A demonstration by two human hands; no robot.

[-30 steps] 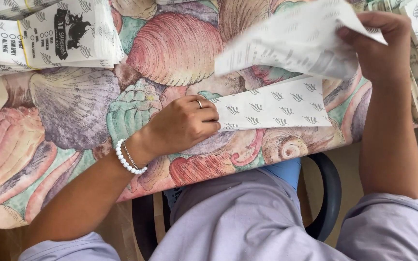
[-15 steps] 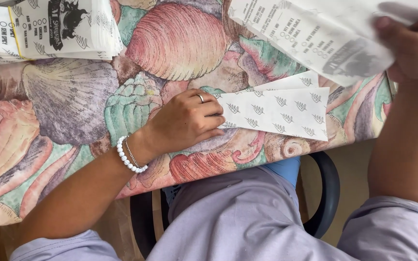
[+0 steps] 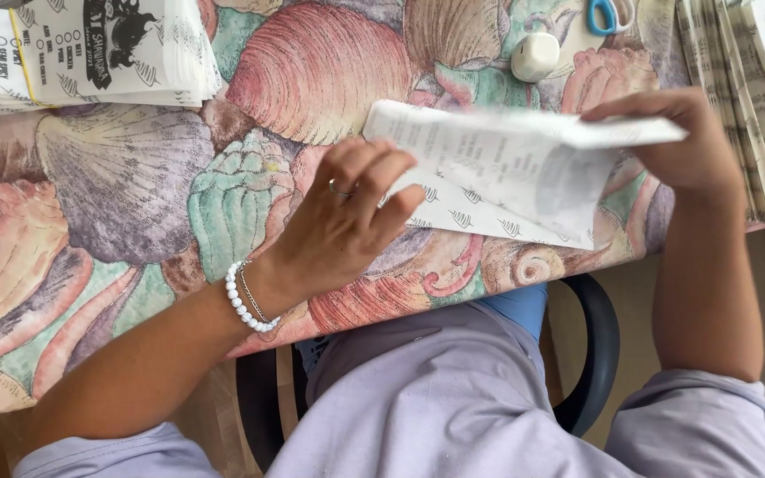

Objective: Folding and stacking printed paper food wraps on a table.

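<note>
A bench [image 3: 117, 292] draped in a cloth of painted seashells fills the view. At 11 o'clock lies a stack of printed sheets [image 3: 81, 53], white with black markings and a yellow stripe, its edges fanned. At 1 o'clock sits a small white rounded object [image 3: 535, 56], and just beyond it, toward 12, the blue handles of scissors [image 3: 610, 15]. Along the 2 o'clock edge runs a second pile of folded paper bags [image 3: 754, 106], pale with small tree shapes, just beside the right wrist. Below the bench edge, at 6 o'clock, a black chair rim [image 3: 602, 354] and a lilac garment [image 3: 436, 398] show.

In the middle lies the paper bag [image 3: 506, 177], white with a printed panel on its upper layer and a small leaf pattern beneath. The right hand [image 3: 683, 146] pinches its lifted flap at 3 o'clock, fingers closed on the edge. The left hand [image 3: 347, 221], wearing a ring and a white bead bracelet [image 3: 245, 301], is spread open with fingertips on the bag's left end.

Half a second ago the right hand held the printed sheet high at the top corner; it is now lowered over the patterned layer, and the left hand has lifted from flat to fingertips.
</note>
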